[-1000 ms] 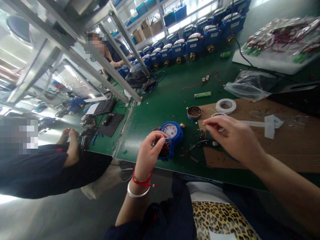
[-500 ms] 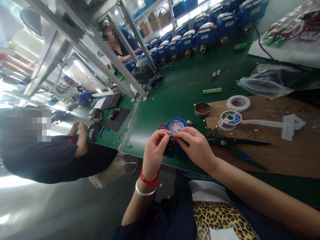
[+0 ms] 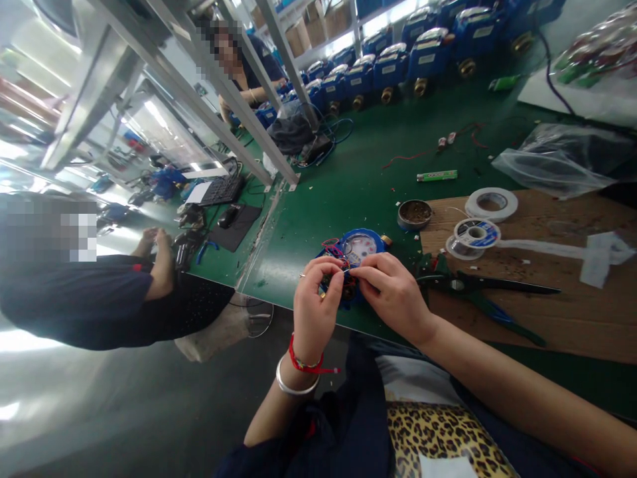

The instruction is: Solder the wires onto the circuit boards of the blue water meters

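Observation:
A round blue water meter (image 3: 362, 244) with a clear dial window and a brass fitting lies at the bench's front edge. Loose red and dark wires (image 3: 333, 248) come out of its near side. Over them, my left hand (image 3: 317, 297) is closed in a pinch of thumb and forefinger on a thin wire. From the other side my right hand (image 3: 397, 293) pinches the same short stretch of wire, fingertips almost touching the left ones. The fingers hide the wire ends and much of the meter's near part.
Right of my hands, green-handled shears (image 3: 462, 284) lie on cardboard (image 3: 587, 325) with a solder spool (image 3: 472, 238) and a tape roll (image 3: 492, 203). A round tin (image 3: 415, 214) and a green battery (image 3: 436, 176) lie beyond. Blue meters (image 3: 393, 66) line the back. Two co-workers sit leftward.
The view has shifted slightly, so the bench items appear farther right. Both hands stay pinched over the meter, and more of its dial and red wires shows now.

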A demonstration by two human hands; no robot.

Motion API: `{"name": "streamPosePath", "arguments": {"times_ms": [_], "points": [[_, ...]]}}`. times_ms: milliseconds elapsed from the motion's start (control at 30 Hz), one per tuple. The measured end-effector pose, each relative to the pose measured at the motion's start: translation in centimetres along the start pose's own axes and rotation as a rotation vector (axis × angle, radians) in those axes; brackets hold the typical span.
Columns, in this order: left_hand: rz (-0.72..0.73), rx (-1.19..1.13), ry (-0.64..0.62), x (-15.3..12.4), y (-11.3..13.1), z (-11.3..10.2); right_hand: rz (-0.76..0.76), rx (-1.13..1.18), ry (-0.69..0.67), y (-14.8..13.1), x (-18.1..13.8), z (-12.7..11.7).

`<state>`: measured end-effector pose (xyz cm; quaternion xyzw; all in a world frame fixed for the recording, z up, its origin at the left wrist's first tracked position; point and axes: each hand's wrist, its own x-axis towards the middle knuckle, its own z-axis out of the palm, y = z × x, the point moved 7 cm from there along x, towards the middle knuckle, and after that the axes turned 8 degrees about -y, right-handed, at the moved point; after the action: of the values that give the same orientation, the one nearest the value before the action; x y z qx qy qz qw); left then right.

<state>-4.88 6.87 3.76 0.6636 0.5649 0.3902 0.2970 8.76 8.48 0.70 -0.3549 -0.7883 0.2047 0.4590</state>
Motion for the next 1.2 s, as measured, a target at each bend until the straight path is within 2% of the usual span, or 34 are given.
{"name": "streamPosePath", "arguments": {"times_ms": [467, 833, 1000, 1200], "points": [[0.054, 0.026, 0.027, -0.8, -0.5, -0.2, 0.066, 0.042, 0.01, -0.3, -1.4, -1.8], [0.107, 0.113, 0.032, -1.0, -0.2, -0.2, 0.022, -0.011, -0.051, -0.4, 0.6, -1.2], [0.123, 0.195, 0.054, -1.0, -0.1, -0.5, 0.085, 0.043, -0.038, 0.1, 0.2, -1.2], [0.087, 0.161, 0.0, -0.6, -0.8, -0.5, 0.105, 0.065, -0.033, 0.2, 0.0, -1.2]]}}
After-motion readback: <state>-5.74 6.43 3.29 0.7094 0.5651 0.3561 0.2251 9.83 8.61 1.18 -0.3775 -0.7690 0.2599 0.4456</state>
